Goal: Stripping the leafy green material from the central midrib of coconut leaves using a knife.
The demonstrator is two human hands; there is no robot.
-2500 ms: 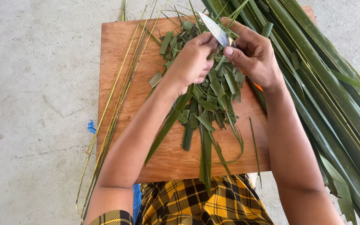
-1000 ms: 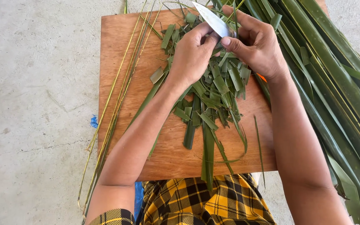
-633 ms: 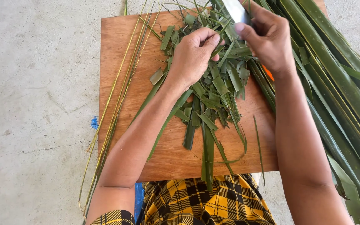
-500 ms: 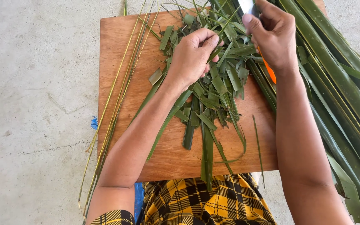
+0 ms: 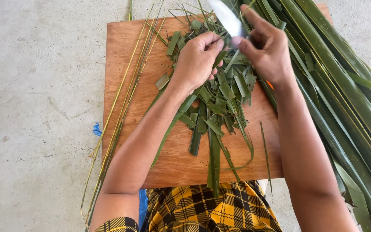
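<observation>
1. Cutting board (image 5: pixel 129 86): flat rectangular wood slab, reddish-brown, smooth grain; its near edge is overlapped by yellow-and-black plaid cloth (image 5: pixel 211 210).
2. Cut leaf pieces (image 5: pixel 220 107): short, flat green strips, matte, heaped at the middle and far part of the board; a few longer slivers trail toward its near edge.
3. Left hand (image 5: pixel 196 62): over the far middle of the board, fingers curled shut around a bunch of leaf strips, pressing on the heap; what the fingertips pinch is hidden beneath the hand.
4. Right hand (image 5: pixel 267 49): over the far right of the board, closed on a knife (image 5: pixel 227 18); the blade is pale, smooth metal, pointing away, its tip cut off by the top edge. The handle is hidden in the fist, bar a small orange bit below the wrist.
5. Long leaves (image 5: pixel 344 99): broad, glossy, ribbed green blades, stacked off the board's right edge, running out of view.
6. Leaf midribs (image 5: pixel 119 120): thin, stiff yellow-green stalks along the board's left edge.
7. Floor (image 5: pixel 35 107): rough grey concrete, hairline cracks, left of the board; a small blue scrap (image 5: pixel 97 129) lies there, its kind unclear.
</observation>
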